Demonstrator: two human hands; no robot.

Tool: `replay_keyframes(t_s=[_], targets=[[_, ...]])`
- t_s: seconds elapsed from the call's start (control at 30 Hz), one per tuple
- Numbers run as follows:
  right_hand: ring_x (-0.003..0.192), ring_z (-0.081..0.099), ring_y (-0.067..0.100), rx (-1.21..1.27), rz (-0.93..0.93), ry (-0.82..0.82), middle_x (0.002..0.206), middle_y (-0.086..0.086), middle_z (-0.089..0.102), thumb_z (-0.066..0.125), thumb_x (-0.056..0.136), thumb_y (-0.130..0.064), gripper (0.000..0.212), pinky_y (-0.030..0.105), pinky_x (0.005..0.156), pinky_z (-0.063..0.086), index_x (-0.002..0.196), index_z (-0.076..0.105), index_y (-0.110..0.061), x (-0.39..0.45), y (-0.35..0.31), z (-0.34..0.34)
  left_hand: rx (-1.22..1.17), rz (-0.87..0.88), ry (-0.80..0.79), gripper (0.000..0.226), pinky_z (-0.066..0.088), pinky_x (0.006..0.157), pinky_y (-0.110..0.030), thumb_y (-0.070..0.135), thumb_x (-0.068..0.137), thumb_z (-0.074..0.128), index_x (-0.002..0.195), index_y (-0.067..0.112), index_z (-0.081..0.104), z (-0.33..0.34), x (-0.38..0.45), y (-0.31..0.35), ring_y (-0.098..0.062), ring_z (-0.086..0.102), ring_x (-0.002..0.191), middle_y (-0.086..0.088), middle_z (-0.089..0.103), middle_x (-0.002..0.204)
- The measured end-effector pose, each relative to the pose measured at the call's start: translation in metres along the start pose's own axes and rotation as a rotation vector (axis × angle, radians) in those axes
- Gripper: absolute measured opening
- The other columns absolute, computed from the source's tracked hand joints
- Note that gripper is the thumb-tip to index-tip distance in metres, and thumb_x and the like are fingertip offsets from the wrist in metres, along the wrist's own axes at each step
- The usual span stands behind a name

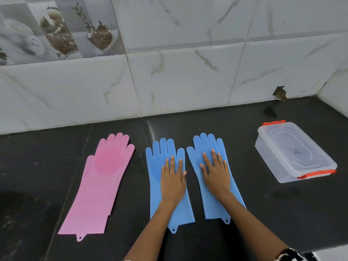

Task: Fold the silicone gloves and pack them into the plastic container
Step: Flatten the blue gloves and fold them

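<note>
A person stands at a black counter (244, 213) backed by a tiled wall (188, 72). Three silicone gloves lie flat on it, fingers pointing toward the wall. A pink glove (98, 185) lies at the left; it may be two stacked, as a second edge shows along its side. Two blue gloves sit side by side in the middle, near each other but apart. The left hand (173, 178) presses flat on the left blue glove (156, 166), fingers spread. The right hand (216, 170) presses flat on the right blue glove (209, 146), fingers also spread. Neither hand grips anything.

A clear plastic box (293, 151) with orange clips stands well to the right, and its lid looks closed.

No glove is folded yet, so the work appears to be at its start: smoothing the blue pair. Next, a glove likely needs folding, probably cuff toward fingers, and the box needs unclipping before packing.
</note>
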State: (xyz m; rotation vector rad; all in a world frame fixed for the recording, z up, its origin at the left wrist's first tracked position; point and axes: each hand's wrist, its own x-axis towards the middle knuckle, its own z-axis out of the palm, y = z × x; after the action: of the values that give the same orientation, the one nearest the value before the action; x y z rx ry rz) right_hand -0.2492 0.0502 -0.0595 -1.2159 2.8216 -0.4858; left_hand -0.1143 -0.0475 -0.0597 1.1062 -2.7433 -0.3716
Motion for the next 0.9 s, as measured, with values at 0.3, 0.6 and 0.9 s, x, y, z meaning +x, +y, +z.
replay_keyframes(t_s=[0.3,0.6,0.9], targets=[[0.147,0.009,0.025,-0.019,0.015,-0.004,0.159,0.005,0.011,0.028,0.098,-0.046,0.054,0.040,0.119,0.009,0.148,0.017,-0.030,-0.003,0.004,-0.001,-0.002,-0.021,0.041,0.052,0.004,0.119,-0.041,0.036,0.102,0.027,0.151,0.023,0.014,0.006,0.001,0.009,-0.028,0.002,0.148,-0.007,0.007,0.160],[0.147,0.007,0.023,-0.017,-0.003,-0.016,0.159,0.004,0.010,0.026,0.098,-0.048,0.055,0.039,0.119,0.007,0.149,0.015,-0.030,-0.005,0.007,-0.004,-0.052,-0.029,0.059,0.052,0.003,0.119,-0.040,0.036,0.102,0.026,0.151,0.024,0.013,0.007,0.004,0.009,-0.026,0.001,0.148,-0.006,0.006,0.160],[0.125,0.047,0.022,0.182,0.107,0.059,0.140,0.007,0.047,0.054,0.093,-0.030,0.044,0.037,0.100,0.045,0.134,0.047,-0.015,-0.048,0.041,-0.049,-0.264,-0.006,0.140,0.040,0.022,0.116,-0.040,0.031,0.098,0.047,0.134,0.015,0.053,-0.018,0.015,0.036,-0.029,0.026,0.143,-0.011,0.034,0.152]])
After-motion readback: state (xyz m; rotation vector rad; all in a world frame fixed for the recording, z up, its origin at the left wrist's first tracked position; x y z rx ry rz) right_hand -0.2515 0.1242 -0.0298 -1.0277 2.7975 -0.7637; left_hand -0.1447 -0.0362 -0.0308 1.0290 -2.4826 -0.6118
